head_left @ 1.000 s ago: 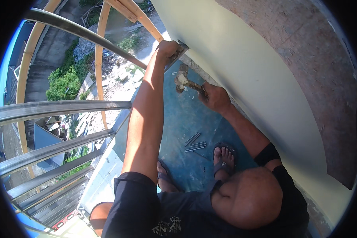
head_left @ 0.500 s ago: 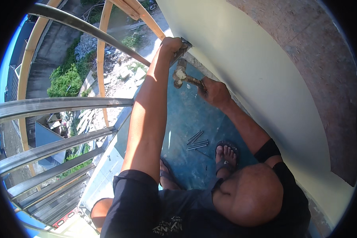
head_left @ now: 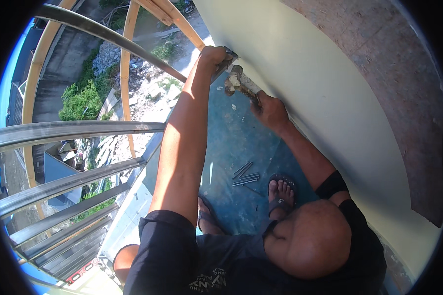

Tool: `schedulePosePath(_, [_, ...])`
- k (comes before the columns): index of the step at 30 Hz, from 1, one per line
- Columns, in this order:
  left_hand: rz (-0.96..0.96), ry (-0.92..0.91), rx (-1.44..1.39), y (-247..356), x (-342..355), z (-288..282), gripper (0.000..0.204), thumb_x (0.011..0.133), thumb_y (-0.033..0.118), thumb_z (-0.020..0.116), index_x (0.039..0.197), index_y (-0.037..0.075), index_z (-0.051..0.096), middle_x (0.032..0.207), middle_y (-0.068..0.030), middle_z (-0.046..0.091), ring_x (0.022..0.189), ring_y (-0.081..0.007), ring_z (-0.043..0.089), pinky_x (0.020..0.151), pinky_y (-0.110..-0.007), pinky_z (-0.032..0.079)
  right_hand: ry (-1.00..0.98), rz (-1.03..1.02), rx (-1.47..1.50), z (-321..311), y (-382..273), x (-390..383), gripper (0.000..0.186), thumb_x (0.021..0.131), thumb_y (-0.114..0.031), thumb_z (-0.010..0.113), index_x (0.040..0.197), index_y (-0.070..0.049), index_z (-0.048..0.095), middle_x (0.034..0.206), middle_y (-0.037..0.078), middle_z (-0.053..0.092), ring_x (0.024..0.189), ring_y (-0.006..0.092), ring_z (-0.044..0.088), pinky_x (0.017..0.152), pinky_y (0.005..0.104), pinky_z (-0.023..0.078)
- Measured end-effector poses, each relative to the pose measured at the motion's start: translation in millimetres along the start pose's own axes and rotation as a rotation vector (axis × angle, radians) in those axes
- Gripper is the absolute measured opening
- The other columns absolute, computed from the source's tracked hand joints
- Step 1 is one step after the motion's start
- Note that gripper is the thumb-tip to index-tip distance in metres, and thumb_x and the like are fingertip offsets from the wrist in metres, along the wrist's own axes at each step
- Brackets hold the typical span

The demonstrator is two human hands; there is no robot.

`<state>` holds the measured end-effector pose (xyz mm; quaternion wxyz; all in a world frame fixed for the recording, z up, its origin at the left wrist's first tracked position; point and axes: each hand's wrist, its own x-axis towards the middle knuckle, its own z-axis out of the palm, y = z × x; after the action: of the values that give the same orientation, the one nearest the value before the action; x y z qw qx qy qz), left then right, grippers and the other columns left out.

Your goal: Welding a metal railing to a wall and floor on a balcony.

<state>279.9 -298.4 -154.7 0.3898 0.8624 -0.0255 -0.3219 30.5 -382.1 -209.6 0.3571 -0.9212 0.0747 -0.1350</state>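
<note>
My left hand (head_left: pixel 213 56) is closed round a dark metal piece (head_left: pixel 228 55) at the railing's end, against the cream wall (head_left: pixel 310 98). My right hand (head_left: pixel 269 112) grips a worn hammer (head_left: pixel 233 82) coated in pale residue, its head just below and beside my left hand, close to that metal piece. Several loose grey metal rods or long fasteners (head_left: pixel 246 178) lie on the blue floor (head_left: pixel 231 137) by my feet in flip-flops (head_left: pixel 280 194).
Stainless railing bars (head_left: pixel 74 130) run along the left, with wooden poles (head_left: pixel 127 73) beyond them. Far below lie rubble (head_left: pixel 157 91), green plants (head_left: pixel 83 98) and a concrete wall. A mottled brown curved surface (head_left: pixel 374 59) borders the cream wall at the right.
The hammer head has risen toward my left hand, with my right hand shifting slightly right along with it. My left hand moved a little up and right, then stayed put.
</note>
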Motion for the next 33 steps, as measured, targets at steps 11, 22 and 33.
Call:
schedulePosePath(11, [-0.025, -0.048, -0.02, -3.4, 10.0, 2.4, 0.015, 0.085, 0.014, 0.073, 0.076, 0.004, 0.067, 0.065, -0.0038, 0.052, 0.056, -0.0156, 0.041, 0.051, -0.035, 0.03, -0.051, -0.027, -0.003, 1.7, -10.3, 0.4, 0.025, 0.084, -0.023, 0.07, 0.089, -0.007, 0.052, 0.072, 0.015, 0.066, 0.067, 0.0362, 0.067, 0.057, 0.047, 0.054])
schedulePosePath(22, [-0.028, -0.01, -0.046, 1.6, 4.0, 1.5, 0.019, 0.086, 0.013, 0.071, 0.07, 0.005, 0.064, 0.062, -0.0035, 0.05, 0.053, -0.0153, 0.04, 0.05, -0.033, 0.029, -0.105, -0.015, 0.017, 6.0, -9.7, -2.4, 0.025, 0.085, -0.024, 0.069, 0.091, -0.006, 0.052, 0.068, 0.015, 0.065, 0.065, 0.0377, 0.067, 0.057, 0.0489, 0.053])
schedulePosePath(33, [-0.047, 0.011, -0.148, -4.7, 14.0, 8.3, 0.019, 0.084, 0.012, 0.074, 0.069, 0.005, 0.064, 0.062, -0.0033, 0.05, 0.055, -0.0156, 0.04, 0.053, -0.035, 0.03, 0.022, 0.021, 0.06, 8.0, -6.3, -3.0, 0.023, 0.087, -0.024, 0.066, 0.089, -0.005, 0.054, 0.068, 0.016, 0.065, 0.063, 0.0376, 0.066, 0.056, 0.046, 0.053])
